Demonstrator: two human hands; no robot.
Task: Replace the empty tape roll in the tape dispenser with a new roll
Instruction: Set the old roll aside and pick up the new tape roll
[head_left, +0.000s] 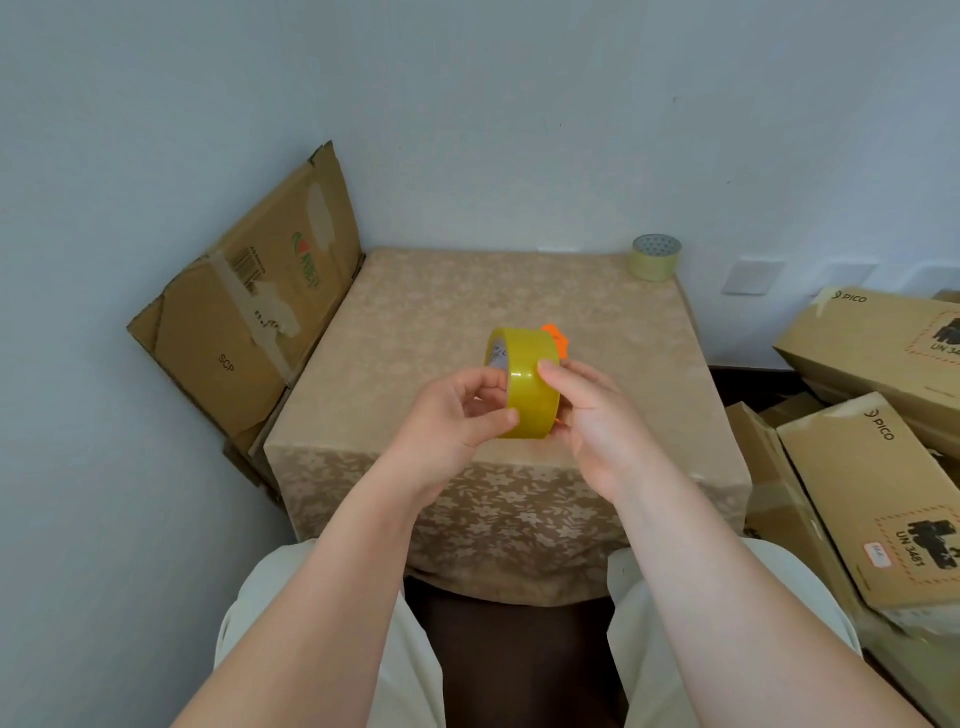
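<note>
A full yellow tape roll (525, 382) stands on edge above the near part of the cloth-covered table (467, 301). My left hand (454, 415) pinches its near left rim. From the right, my right hand (592, 415) holds it, index finger lying on the tape face. An orange tape dispenser (557, 338) peeks out behind the roll, mostly hidden. A pale, thin tape roll (655, 256) rests at the table's far right corner.
A flattened cardboard box (249, 317) leans against the wall left of the table. Several PICO cardboard boxes (872, 467) are stacked on the right. My legs in light trousers are under the table's near edge.
</note>
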